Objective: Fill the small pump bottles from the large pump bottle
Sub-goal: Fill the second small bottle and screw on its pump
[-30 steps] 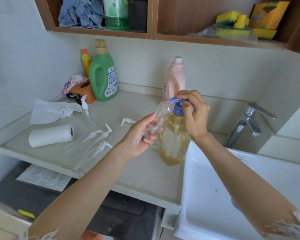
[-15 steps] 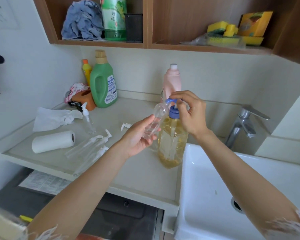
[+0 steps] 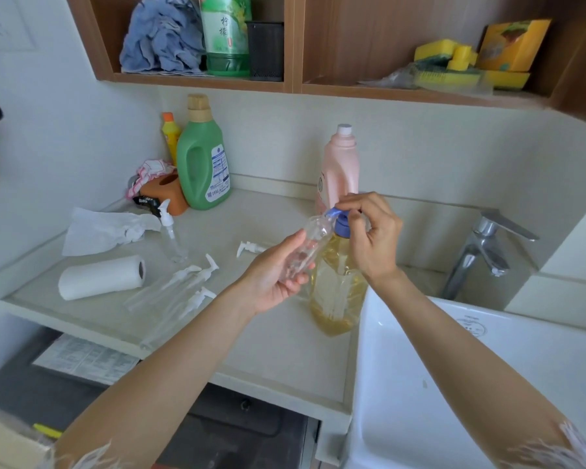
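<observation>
Head view, left to right. A paper towel roll (image 3: 100, 277) lies on its side at the left of the bench (image 3: 278, 353), behind it a crumpled sheet (image 3: 105, 230). One small pump bottle (image 3: 171, 233) stands upright near the sheet; two more capped small bottles (image 3: 170, 292) lie flat beside the roll, and a loose white pump head (image 3: 249, 248) lies just beyond them. A green detergent jug (image 3: 202, 164) stands against the back wall. The left forearm rises from the lower left, palm turned up; the left hand (image 3: 274, 272) curls its fingers and thumb round an open clear small bottle (image 3: 310, 247), tilted with its mouth raised to the spout of the large pump bottle (image 3: 337, 282). This large bottle, holding amber liquid, stands upright on the bench at the sink's edge, in front of a pink bottle (image 3: 340, 167). The right forearm enters from the lower right, wrist bent downward over the pump; the right hand (image 3: 374, 231) has its fingers curled, the fingertips (image 3: 347, 203) resting on the blue pump head (image 3: 339, 221). A white sink (image 3: 454, 384) and chrome tap (image 3: 484, 245) occupy the right.
</observation>
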A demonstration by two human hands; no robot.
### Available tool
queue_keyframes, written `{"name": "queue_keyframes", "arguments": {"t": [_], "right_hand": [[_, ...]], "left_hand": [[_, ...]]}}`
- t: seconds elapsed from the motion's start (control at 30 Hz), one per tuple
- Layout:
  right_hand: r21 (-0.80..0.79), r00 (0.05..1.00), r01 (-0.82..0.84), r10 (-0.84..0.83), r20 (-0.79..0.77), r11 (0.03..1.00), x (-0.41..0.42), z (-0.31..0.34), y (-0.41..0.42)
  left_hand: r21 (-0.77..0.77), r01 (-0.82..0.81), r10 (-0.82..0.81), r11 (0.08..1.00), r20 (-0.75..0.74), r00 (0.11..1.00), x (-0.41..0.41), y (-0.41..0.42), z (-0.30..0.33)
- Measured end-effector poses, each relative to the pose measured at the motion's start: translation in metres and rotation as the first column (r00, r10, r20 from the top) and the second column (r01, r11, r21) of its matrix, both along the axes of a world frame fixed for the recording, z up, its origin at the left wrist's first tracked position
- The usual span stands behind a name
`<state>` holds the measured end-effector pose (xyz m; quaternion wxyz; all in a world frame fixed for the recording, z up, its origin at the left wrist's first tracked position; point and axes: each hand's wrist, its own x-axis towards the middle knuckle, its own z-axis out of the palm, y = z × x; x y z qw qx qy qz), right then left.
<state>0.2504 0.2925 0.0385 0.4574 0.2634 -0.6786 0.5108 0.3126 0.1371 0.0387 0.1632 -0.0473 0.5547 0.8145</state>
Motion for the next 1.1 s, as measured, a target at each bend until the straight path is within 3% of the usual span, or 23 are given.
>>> {"name": "queue_keyframes", "arguments": {"t": [0.4, 0.73, 0.93, 1.1], "right_hand": [[0.167, 0.997, -0.051, 0.041, 0.06, 0.985, 0.01, 0.027, 0.011], [0.031, 0.998, -0.057, 0.056, 0.039, 0.998, 0.005, -0.001, -0.001], [0.127, 0.998, 0.003, -0.01, 0.057, 0.992, 0.014, 0.006, 0.002], [0.209, 0.985, -0.073, 0.038, 0.167, 0.975, 0.019, 0.03, 0.014]], "left_hand": [[-0.099, 0.021, -0.029, 0.995, -0.079, 0.996, 0.007, 0.003, 0.012], [-0.049, 0.006, -0.01, 0.999, -0.083, 0.996, 0.005, 0.003, -0.002], [-0.043, 0.022, -0.023, 0.999, -0.037, 0.999, 0.009, 0.006, -0.002], [-0.017, 0.0, -0.001, 1.0, -0.084, 0.996, 0.012, 0.006, 0.007]]}}
